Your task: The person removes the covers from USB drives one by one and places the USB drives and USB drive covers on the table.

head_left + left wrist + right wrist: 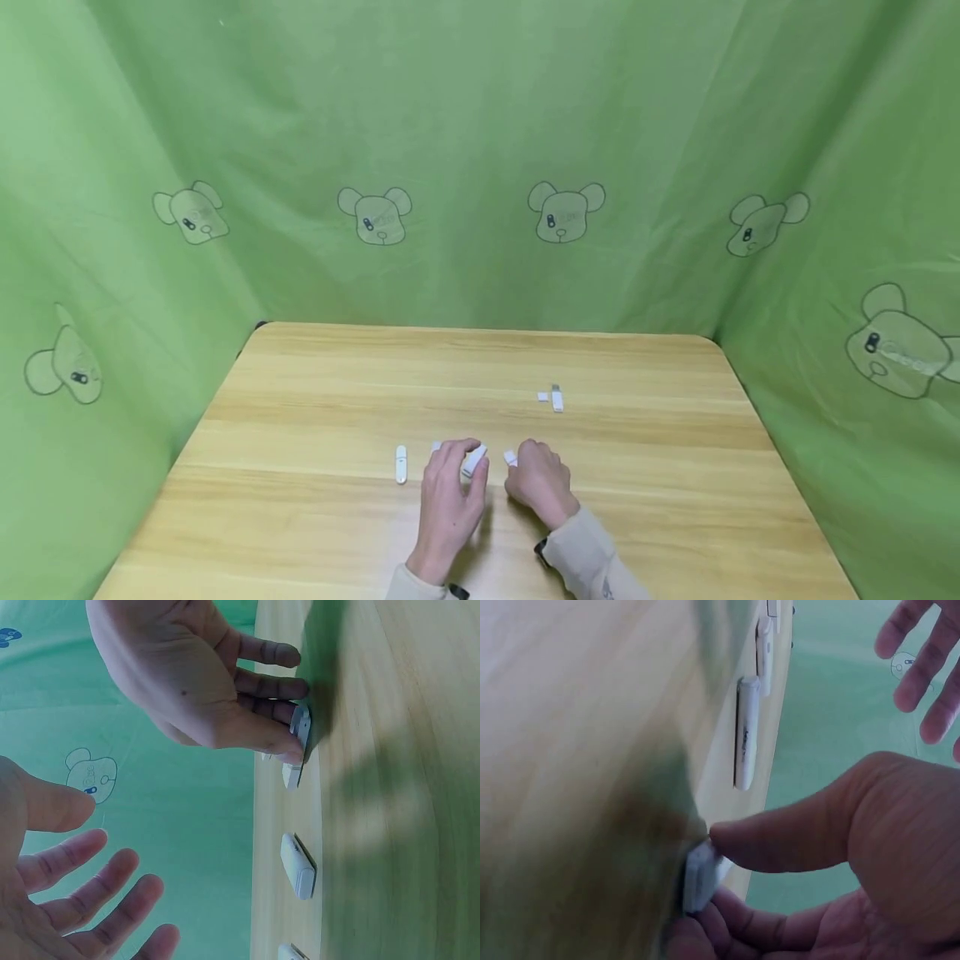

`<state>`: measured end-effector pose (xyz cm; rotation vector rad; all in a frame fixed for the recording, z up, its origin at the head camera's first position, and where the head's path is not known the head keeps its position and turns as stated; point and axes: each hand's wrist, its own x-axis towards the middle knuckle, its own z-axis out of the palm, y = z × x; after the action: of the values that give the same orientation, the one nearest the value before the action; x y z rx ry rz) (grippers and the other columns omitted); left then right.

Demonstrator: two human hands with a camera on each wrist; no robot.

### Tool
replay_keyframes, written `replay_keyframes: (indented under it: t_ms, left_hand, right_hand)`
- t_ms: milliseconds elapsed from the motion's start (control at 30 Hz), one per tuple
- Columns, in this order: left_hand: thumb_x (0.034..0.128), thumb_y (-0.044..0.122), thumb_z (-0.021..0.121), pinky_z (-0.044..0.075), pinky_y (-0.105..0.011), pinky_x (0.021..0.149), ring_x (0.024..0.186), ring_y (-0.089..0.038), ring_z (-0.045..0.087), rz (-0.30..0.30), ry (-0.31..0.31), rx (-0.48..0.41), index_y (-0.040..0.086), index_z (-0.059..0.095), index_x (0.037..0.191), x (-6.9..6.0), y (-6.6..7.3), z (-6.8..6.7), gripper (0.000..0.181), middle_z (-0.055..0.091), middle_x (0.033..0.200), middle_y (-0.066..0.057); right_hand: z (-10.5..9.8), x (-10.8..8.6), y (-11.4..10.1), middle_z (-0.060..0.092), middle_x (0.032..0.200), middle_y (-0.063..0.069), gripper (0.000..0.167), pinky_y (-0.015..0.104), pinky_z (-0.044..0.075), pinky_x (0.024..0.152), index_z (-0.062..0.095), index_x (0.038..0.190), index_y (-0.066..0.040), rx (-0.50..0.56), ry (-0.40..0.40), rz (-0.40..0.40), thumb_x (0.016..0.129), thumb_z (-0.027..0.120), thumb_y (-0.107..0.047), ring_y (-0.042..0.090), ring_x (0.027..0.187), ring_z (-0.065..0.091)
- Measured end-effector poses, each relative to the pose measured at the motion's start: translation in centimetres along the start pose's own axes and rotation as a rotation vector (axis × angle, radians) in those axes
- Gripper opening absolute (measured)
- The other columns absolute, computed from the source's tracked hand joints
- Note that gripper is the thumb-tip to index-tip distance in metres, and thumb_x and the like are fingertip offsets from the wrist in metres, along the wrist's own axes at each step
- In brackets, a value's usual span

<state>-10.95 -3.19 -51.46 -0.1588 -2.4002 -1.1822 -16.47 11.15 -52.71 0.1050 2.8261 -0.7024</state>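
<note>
My right hand (538,479) pinches a small white USB stick (701,877) low over the table, with its thumb on one side and fingers on the other. In the head view only one end of that stick shows past the knuckles. My left hand (450,492) hovers above the table with its fingers spread and relaxed, holding nothing. Below it lies a capped white USB stick (298,866), seen between thumb and fingers from the head. Another white stick (436,446) is mostly hidden behind the left fingers.
Farther back on the wooden table (322,375) lies an uncapped USB stick (557,400), its metal plug pointing away, beside a small white cap (543,397). A white stick (401,464) lies left of the left hand. Green curtains (480,100) surround the table's back and sides.
</note>
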Motion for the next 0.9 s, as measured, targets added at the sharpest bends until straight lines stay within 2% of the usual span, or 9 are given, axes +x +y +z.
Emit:
replay_keyframes:
  t_ms: [67,167,267,400,600,767,900]
  left_hand:
    - [0.0903,0.014,0.073,0.054,-0.045,0.093,0.102,-0.021,0.068,0.003,-0.002,0.001,0.007,0.07,0.113,0.1,0.0,0.0,0.024,0.073,0.11,-0.006]
    - [0.0905,0.014,0.073,0.054,-0.045,0.094,0.101,-0.021,0.068,0.003,-0.004,0.008,0.007,0.069,0.113,0.2,-0.1,0.1,0.024,0.073,0.11,-0.006]
    - [0.0908,0.015,0.073,0.054,-0.045,0.094,0.102,-0.02,0.068,-0.009,-0.01,0.015,0.007,0.07,0.113,0.2,-0.2,0.1,0.024,0.073,0.11,-0.006]
    - [0.0911,0.015,0.073,0.054,-0.045,0.092,0.102,-0.022,0.068,-0.016,-0.008,0.011,0.007,0.07,0.112,0.1,-0.3,0.1,0.023,0.074,0.11,-0.006]
    - [0.0899,0.012,0.073,0.055,-0.042,0.086,0.097,-0.025,0.068,0.01,0.025,0.019,0.008,0.07,0.109,0.5,-0.4,0.5,0.02,0.074,0.106,-0.007]
    - [0.091,0.013,0.072,0.054,-0.041,0.085,0.097,-0.023,0.068,0.02,0.034,0.018,0.009,0.07,0.108,1.2,-0.2,0.8,0.018,0.074,0.106,-0.006]
    - [0.0923,0.015,0.071,0.053,-0.043,0.087,0.098,-0.024,0.068,0.013,0.017,0.004,0.01,0.071,0.108,1.7,0.2,1.0,0.017,0.074,0.107,-0.006]
  right_hand:
    - [0.0,0.0,0.0,0.056,0.083,0.011,0.015,0.037,0.048,0.058,0.06,0.092,0.002,-0.016,0.005,-0.001,0.091,0.066,-0.012,0.024,0.07,0.052]
    - [-0.1,0.1,-0.1,0.055,0.09,0.014,0.026,0.04,0.051,0.064,0.057,0.106,0.008,-0.031,0.016,-0.003,0.093,0.066,-0.012,0.025,0.077,0.051]
    - [-0.3,0.0,-0.2,0.057,0.091,0.015,0.028,0.042,0.052,0.066,0.056,0.11,0.008,-0.029,0.019,0.005,0.096,0.064,-0.014,0.027,0.08,0.054]
    - [-0.7,-0.1,-0.3,0.06,0.091,0.015,0.028,0.043,0.053,0.066,0.055,0.111,0.006,-0.002,0.037,-0.001,0.098,0.062,-0.018,0.027,0.079,0.057]
    - [-1.4,-0.3,-0.3,0.059,0.085,0.01,0.02,0.035,0.047,0.058,0.055,0.103,-0.001,0.088,0.092,-0.03,0.099,0.062,-0.019,0.023,0.073,0.054]
    - [-2.3,-0.5,-0.5,0.06,0.087,0.008,0.018,0.033,0.046,0.06,0.057,0.106,-0.003,0.148,0.148,-0.048,0.099,0.062,-0.018,0.021,0.075,0.055]
    - [-2.8,-0.8,-0.6,0.062,0.09,0.008,0.018,0.031,0.045,0.06,0.058,0.109,-0.003,0.188,0.183,-0.064,0.099,0.062,-0.017,0.02,0.075,0.056]
